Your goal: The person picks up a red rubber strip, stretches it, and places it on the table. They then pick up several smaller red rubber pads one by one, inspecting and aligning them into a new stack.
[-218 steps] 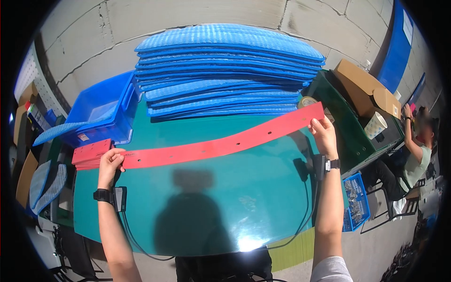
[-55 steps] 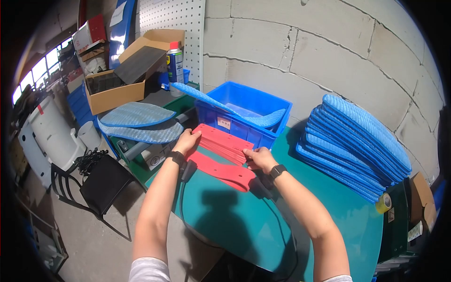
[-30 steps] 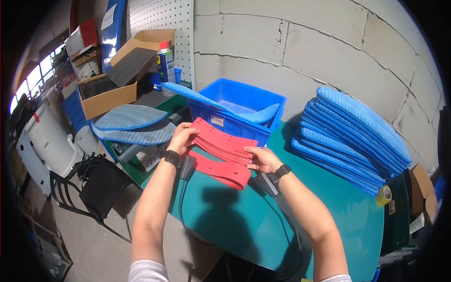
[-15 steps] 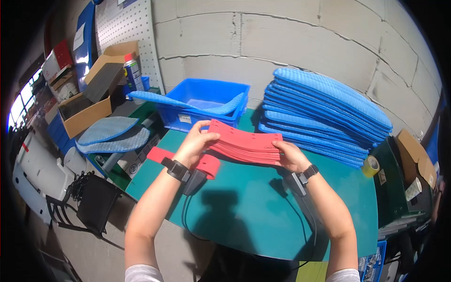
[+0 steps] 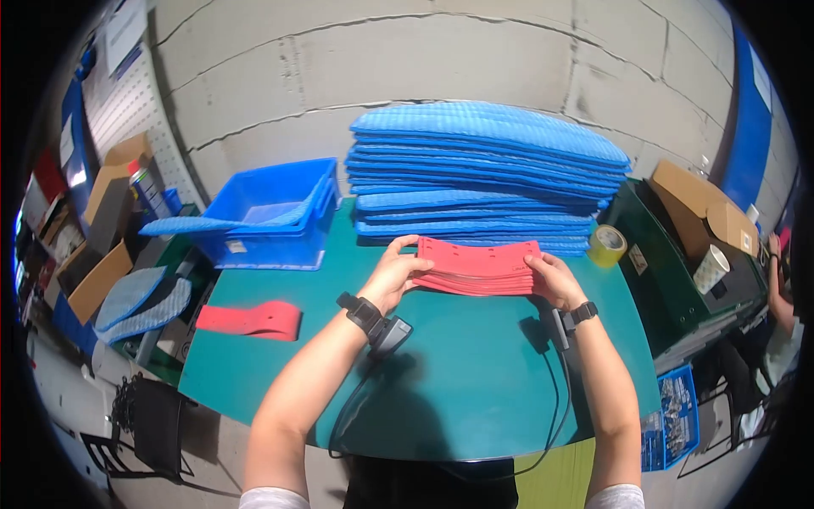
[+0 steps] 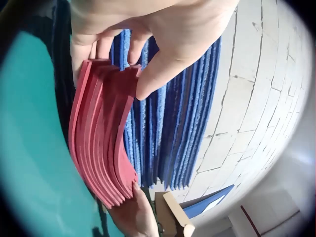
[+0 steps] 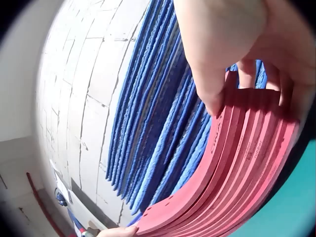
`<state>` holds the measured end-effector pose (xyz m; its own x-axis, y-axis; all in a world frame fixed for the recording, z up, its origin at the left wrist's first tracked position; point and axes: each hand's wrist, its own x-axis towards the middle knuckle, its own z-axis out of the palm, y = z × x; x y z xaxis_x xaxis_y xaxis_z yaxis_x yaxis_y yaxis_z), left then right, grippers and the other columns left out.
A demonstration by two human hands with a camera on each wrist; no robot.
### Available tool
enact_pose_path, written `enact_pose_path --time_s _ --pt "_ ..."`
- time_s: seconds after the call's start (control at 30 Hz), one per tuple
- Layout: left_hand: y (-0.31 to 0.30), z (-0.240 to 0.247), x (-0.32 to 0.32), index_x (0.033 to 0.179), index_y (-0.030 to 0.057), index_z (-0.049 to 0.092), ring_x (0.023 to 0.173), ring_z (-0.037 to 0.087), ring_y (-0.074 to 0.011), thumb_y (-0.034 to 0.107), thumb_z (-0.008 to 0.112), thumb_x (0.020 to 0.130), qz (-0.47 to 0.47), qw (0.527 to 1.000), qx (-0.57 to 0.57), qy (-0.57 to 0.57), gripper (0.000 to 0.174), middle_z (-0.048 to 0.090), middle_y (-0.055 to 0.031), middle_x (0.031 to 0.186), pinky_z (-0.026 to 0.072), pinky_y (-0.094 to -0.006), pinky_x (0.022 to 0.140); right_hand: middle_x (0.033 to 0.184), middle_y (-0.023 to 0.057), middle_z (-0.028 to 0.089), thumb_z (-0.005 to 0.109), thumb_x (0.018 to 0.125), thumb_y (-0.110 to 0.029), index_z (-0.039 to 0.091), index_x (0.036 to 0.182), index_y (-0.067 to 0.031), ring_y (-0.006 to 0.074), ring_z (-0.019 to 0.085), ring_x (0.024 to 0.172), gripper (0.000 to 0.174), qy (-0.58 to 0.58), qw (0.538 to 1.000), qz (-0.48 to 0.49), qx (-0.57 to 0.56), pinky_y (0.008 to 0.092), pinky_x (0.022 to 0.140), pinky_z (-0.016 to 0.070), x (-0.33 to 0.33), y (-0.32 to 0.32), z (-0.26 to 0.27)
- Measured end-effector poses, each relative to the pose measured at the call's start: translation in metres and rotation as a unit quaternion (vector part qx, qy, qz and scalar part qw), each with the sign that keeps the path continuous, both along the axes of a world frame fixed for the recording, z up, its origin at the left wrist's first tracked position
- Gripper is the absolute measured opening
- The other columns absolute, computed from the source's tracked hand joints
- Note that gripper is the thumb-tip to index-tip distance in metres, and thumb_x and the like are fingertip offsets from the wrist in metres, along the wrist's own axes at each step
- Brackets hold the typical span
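Left hand (image 5: 393,273): thumb on the top face, fingers curled behind, gap just the thickness of the stack of red strips (image 5: 476,261). Right hand (image 5: 555,280): same pinch on the other end, thumb near the black print. Stack sags in the middle between the two hands; both wrist views show the layers bowed, edges roughly lined up. Can't tell whether its underside touches the surface (image 5: 475,382).

Position change: 1.8 s ago the stack was down at the left, right by the blue bin (image 5: 271,250). Now it's mid-surface, directly in front of the blue pad pile (image 5: 483,174). At 7.3 s the hands had one long strip stretched out instead.

Loose red strip (image 5: 246,320): on the surface at left, right end looped over. Half a second ago the left wrist was over it; now it's well apart from both hands.

Bin has one blue pad (image 5: 225,225) hanging over its left rim, as before. Tape roll (image 5: 607,245) sits beside the pile's right end, near the stack.
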<state>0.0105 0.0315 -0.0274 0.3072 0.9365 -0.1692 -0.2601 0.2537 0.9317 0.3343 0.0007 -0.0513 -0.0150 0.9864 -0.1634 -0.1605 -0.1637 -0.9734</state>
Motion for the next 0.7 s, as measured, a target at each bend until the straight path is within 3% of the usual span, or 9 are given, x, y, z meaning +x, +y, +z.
enact_pose_path --time_s 0.13,0.27,0.3,0.43,0.5,0.67,0.7 --pt "0.017 -0.028 0.017 0.137 0.0026 0.038 0.095 0.065 -0.0211 -0.005 0.064 0.08 -0.005 0.996 0.08 0.04 0.063 0.064 -0.0143 0.106 0.0523 -0.0339 0.084 0.103 0.0101 0.066 0.065 0.091 -0.023 0.054 0.119 -0.0034 0.0176 0.067 0.087 0.036 0.007 0.998 -0.056 0.042 0.0322 0.078 0.055 0.013 0.001 -0.017" --pt "0.016 -0.032 0.007 0.136 0.001 0.041 0.095 0.065 -0.0199 -0.003 0.067 0.08 -0.013 0.991 0.124 0.058 0.062 0.064 -0.015 0.107 0.0526 -0.0323 0.084 0.097 0.0091 0.067 0.068 0.089 -0.022 0.056 0.121 -0.0016 0.0138 0.065 0.082 0.039 -0.148 0.98 -0.051 0.125 0.0275 0.074 0.053 0.013 0.002 0.0" --pt "0.017 -0.034 0.003 0.136 0.0011 0.041 0.094 0.065 -0.0189 -0.001 0.069 0.079 -0.015 0.99 0.128 0.052 0.063 0.064 -0.0139 0.104 0.0529 -0.0319 0.082 0.106 0.0117 0.065 0.067 0.091 -0.023 0.055 0.123 -0.0009 0.0163 0.065 0.09 0.041 -0.134 0.983 -0.038 0.121 0.028 0.08 0.0519 0.012 0.003 0.005" --pt "0.016 -0.035 0.003 0.13 0.004 0.042 0.092 0.064 -0.0183 0.004 0.07 0.081 -0.005 0.991 0.11 0.081 0.057 0.061 -0.0107 0.101 0.0527 -0.0309 0.079 0.1 0.0098 0.067 0.071 0.088 -0.022 0.053 0.124 -0.0023 0.0144 0.065 0.086 0.045 -0.054 0.99 -0.07 0.11 0.029 0.074 0.0524 0.006 0.011 -0.006" --pt "0.012 -0.026 0.006 0.129 0.0045 0.042 0.092 0.064 -0.0181 0.008 0.07 0.082 0.0 0.993 0.088 0.074 0.055 0.06 -0.011 0.102 0.0524 -0.0311 0.08 0.106 0.0112 0.065 0.072 0.086 -0.02 0.049 0.129 -0.0032 0.0183 0.065 0.091 0.052 0.102 0.992 -0.067 0.015 0.0347 0.077 0.0536 0.005 0.006 -0.002" --pt "0.012 -0.022 0.001 0.127 0.002 0.044 0.091 0.065 -0.018 0.023 0.064 0.091 -0.01 0.998 0.043 0.053 0.046 0.062 -0.0143 0.106 0.0566 -0.0338 0.076 0.109 0.0109 0.064 0.07 0.086 -0.013 0.046 0.131 -0.0047 0.0205 0.066 0.093 0.052 0.082 0.989 -0.114 0.054 0.0379 0.077 0.055 -0.01 0.006 -0.001" --pt "0.004 -0.009 0.0 0.13 -0.0001 0.042 0.092 0.065 -0.02 0.029 0.06 0.093 -0.06 0.998 0.014 0.022 0.05 0.062 -0.0161 0.108 0.0577 -0.0358 0.075 0.107 0.0097 0.063 0.069 0.086 -0.012 0.046 0.131 -0.0047 0.0195 0.065 0.09 0.052 0.092 0.989 -0.084 0.077 0.0371 0.076 0.055 -0.005 0.009 0.002"
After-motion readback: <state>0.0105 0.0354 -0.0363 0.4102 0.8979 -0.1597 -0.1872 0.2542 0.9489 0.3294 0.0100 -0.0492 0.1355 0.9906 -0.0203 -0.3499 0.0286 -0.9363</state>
